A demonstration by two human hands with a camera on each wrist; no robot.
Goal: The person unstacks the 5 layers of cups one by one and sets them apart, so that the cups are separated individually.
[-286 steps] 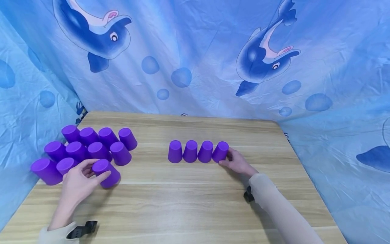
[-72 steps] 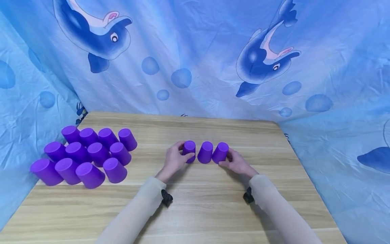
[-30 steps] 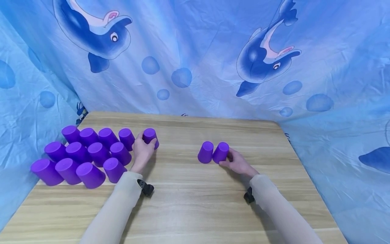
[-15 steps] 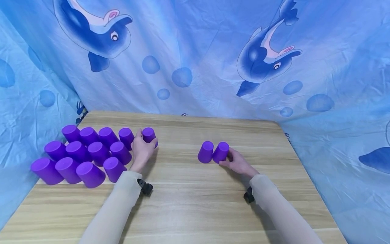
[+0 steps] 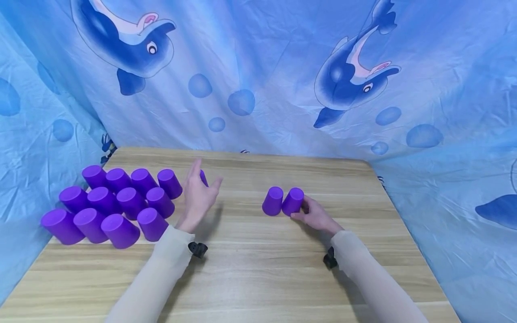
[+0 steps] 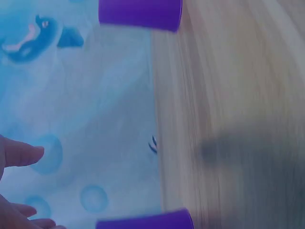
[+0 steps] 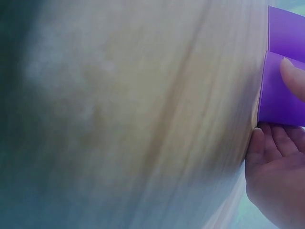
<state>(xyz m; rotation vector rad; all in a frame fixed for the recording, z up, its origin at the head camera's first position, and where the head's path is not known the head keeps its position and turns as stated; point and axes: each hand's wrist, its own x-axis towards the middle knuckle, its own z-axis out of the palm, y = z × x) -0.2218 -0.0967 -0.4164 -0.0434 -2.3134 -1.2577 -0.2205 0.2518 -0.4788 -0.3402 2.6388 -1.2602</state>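
Observation:
My left hand (image 5: 198,196) hovers with fingers and thumb spread, clear of the purple cup (image 5: 203,178) that it mostly hides in the head view. That cup stands at the right end of the back row. At the table's middle right, my right hand (image 5: 317,215) grips an upside-down purple cup (image 5: 292,202), thumb on one side and fingers on the other. The right wrist view shows the same cup (image 7: 283,93) close beside a second one (image 7: 288,32). Only the thumb and some fingertips of the left hand (image 6: 12,212) appear in its wrist view.
Several upturned purple cups (image 5: 104,202) stand in three rows on the left of the wooden table (image 5: 258,278). Another cup (image 5: 272,202) is just left of the gripped one. A blue dolphin-print curtain (image 5: 258,67) hangs behind and at both sides.
The group of four cups at middle right has dropped to two; my left hand set one in the left front row and another at the back row's end, then released it. Right hand stays.

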